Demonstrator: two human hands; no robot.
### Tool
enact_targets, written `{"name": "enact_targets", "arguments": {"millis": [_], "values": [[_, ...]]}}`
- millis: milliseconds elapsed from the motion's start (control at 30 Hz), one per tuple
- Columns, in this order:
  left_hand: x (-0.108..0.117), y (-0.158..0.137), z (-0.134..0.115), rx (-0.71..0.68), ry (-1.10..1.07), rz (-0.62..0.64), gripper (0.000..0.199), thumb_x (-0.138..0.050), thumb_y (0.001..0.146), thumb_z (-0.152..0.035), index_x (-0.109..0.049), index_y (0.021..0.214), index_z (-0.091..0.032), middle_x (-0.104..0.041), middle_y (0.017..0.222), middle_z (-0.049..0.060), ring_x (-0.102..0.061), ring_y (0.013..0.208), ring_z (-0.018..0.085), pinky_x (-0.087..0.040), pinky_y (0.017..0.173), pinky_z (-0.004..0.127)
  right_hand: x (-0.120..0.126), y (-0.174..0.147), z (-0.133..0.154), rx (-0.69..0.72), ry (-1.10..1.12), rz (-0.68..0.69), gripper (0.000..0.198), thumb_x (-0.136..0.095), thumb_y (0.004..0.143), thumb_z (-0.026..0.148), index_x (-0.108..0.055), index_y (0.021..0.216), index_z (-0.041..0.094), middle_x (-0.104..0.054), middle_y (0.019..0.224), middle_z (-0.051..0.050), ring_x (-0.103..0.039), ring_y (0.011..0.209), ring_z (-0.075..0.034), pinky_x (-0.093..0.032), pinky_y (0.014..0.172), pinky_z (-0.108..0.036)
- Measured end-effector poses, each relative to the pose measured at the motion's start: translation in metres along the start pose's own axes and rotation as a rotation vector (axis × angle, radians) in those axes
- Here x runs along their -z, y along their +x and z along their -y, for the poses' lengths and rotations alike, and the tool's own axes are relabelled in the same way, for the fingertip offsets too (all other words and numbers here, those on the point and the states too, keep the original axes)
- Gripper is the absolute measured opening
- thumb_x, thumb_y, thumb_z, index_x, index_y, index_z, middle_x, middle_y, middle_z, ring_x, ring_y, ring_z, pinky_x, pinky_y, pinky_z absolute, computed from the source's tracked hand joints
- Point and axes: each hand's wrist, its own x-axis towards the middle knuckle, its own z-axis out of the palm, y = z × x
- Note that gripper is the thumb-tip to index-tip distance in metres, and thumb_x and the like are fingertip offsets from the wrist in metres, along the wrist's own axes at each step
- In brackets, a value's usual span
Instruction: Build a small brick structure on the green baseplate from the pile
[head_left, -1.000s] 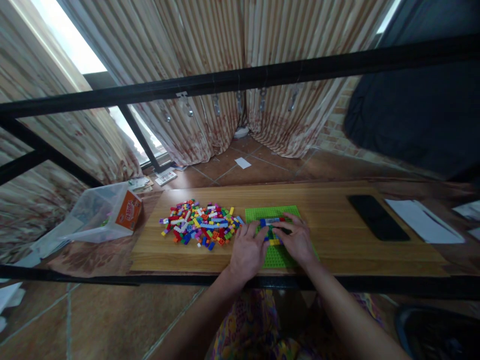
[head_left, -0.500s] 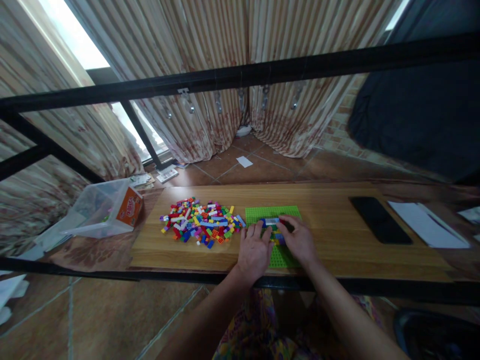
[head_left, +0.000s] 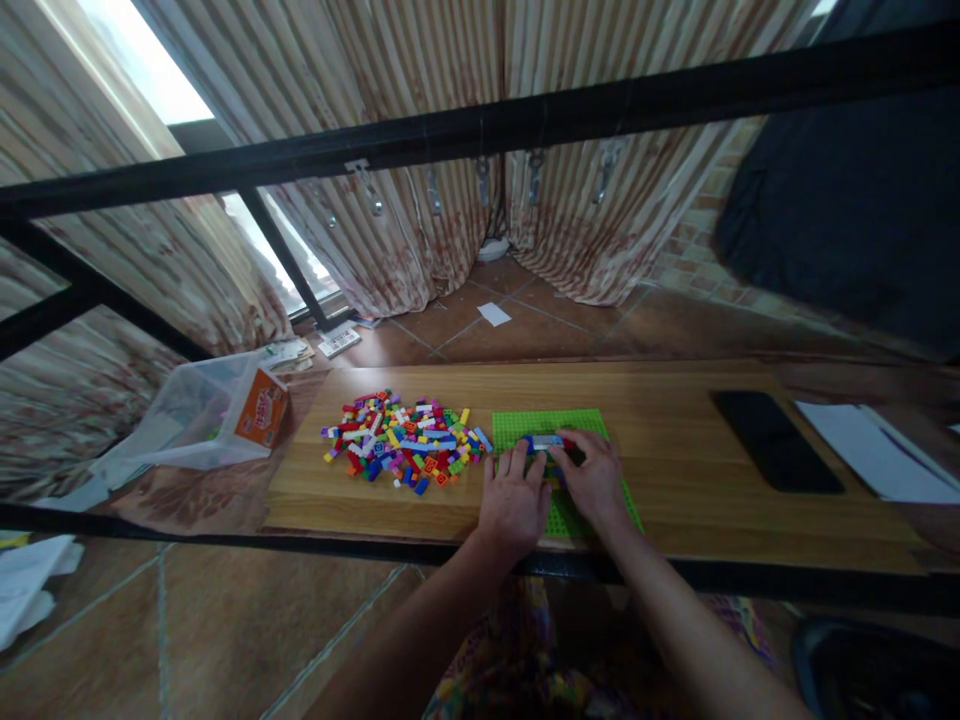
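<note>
A green studded baseplate (head_left: 547,418) lies on the wooden board, with a small cluster of toy bricks built on it. A row with blue and pale blue-grey bricks (head_left: 545,442) shows between my hands, and a red brick (head_left: 568,443) sits at its right end. My left hand (head_left: 514,503) rests on the plate's left side, fingers stretched and spread, their tips touching the bricks' left part. My right hand (head_left: 594,480) pinches the red brick at the right end with thumb and fingers. The lower bricks are mostly hidden under my hands.
Left of the plate lies a heap of loose coloured bricks (head_left: 409,440). A clear plastic tub (head_left: 202,410) with an orange label stands further left. To the right are a black phone-like slab (head_left: 776,440) and white paper (head_left: 877,450). A dark metal bar (head_left: 450,137) crosses beyond the board.
My right hand has shifted slightly and its thumb is further left, so more of the red brick shows. My left hand stays nearly in place. The whole view has tilted a little.
</note>
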Motion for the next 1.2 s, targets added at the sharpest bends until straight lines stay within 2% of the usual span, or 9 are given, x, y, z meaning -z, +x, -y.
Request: {"name": "enact_targets", "arguments": {"millis": [267,433,633,767,867,1033,1200], "values": [[0.007,0.001,-0.005,0.008,0.028,-0.045,0.039,-0.048,0.09,-0.034,-0.054,0.126,-0.021,-0.05,0.137,0.014,-0.047,0.121,0.032,-0.038,0.101,0.057,0.003,-0.001,0.0,0.021,0.04,0.029,0.044,-0.048,0.085,0.054,-0.07,0.105,0.021,-0.069,0.106,-0.011,-0.058,0.105,-0.026,-0.04,0.096,-0.048],[0.026,-0.008,-0.004,0.014,-0.058,-0.125,0.048,-0.051,0.089,-0.029,-0.045,0.136,-0.022,-0.046,0.141,0.012,-0.044,0.126,0.03,-0.038,0.105,0.052,0.023,-0.001,-0.005,-0.023,0.172,-0.002,0.047,-0.04,0.09,0.05,-0.066,0.113,0.018,-0.068,0.111,-0.013,-0.061,0.105,-0.025,-0.045,0.094,-0.046],[0.037,-0.058,0.032,0.129,-0.185,-0.249,0.05,-0.046,0.089,-0.019,-0.041,0.138,-0.02,-0.048,0.139,0.013,-0.043,0.13,0.025,-0.04,0.107,0.046,0.057,-0.03,-0.013,0.04,0.008,-0.071,0.044,-0.043,0.089,0.049,-0.065,0.112,0.019,-0.066,0.109,-0.013,-0.059,0.103,-0.027,-0.047,0.091,-0.047],[0.035,-0.095,0.058,0.222,-0.197,-0.273,0.045,-0.046,0.089,-0.02,-0.046,0.134,-0.022,-0.052,0.135,0.012,-0.05,0.125,0.025,-0.044,0.104,0.045,0.062,-0.059,-0.023,0.041,-0.102,-0.025,0.042,-0.042,0.089,0.047,-0.065,0.11,0.018,-0.066,0.107,-0.013,-0.058,0.103,-0.028,-0.048,0.091,-0.048],[0.034,-0.114,0.073,0.315,-0.167,-0.317,0.043,-0.047,0.089,-0.02,-0.049,0.132,-0.021,-0.055,0.131,0.011,-0.052,0.122,0.025,-0.044,0.104,0.045,0.063,-0.072,-0.033,0.123,-0.166,0.033,0.039,-0.042,0.09,0.045,-0.067,0.107,0.02,-0.063,0.115,-0.012,-0.056,0.107,-0.028,-0.046,0.095,-0.049],[0.039,-0.127,0.092,0.404,-0.102,-0.362,0.041,-0.049,0.087,-0.019,-0.052,0.127,-0.019,-0.058,0.126,0.012,-0.054,0.118,0.025,-0.045,0.102,0.044,0.064,-0.08,-0.043,0.216,-0.251,0.062,0.041,-0.039,0.091,0.046,-0.066,0.11,0.022,-0.061,0.12,-0.012,-0.055,0.109,-0.03,-0.044,0.096,-0.05],[0.039,-0.12,0.104,0.446,-0.086,-0.377,0.041,-0.05,0.085,-0.017,-0.052,0.126,-0.018,-0.06,0.121,0.011,-0.056,0.113,0.025,-0.046,0.1,0.043,0.066,-0.087,-0.039,0.223,-0.406,0.064,0.044,-0.035,0.091,0.045,-0.065,0.114,0.024,-0.061,0.125,-0.012,-0.055,0.107,-0.034,-0.044,0.09,-0.053]]}}
